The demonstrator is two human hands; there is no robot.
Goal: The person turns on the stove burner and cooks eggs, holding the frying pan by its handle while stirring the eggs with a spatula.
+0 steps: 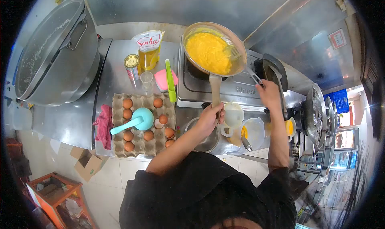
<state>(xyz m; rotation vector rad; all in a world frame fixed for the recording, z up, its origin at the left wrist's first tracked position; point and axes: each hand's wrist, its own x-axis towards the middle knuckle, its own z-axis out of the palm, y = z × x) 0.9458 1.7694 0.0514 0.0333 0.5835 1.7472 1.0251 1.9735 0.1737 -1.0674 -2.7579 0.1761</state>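
My left hand (210,119) is closed around the handle of a frying pan (215,86), which sits over the stove (236,90). Soft yellow scrambled egg (206,50) spreads across the pan. In my right hand (269,94) is the grey handle of a slotted spatula (252,74); its head touches the egg at the pan's right side. Just below my left hand stands a pale plastic measuring cup (234,114). Between my forearms a clear jug (253,133) has yellow liquid and a utensil in it, and a metal bowl (207,143) is partly hidden by my left forearm.
On the left, an egg tray (120,127) carries several brown eggs and a turquoise ladle (138,120). Behind it are an oil pouch (149,48), a can (132,64) and a green-handled brush (171,82). A large pot (80,52) stands far left; a wok (315,112) is right.
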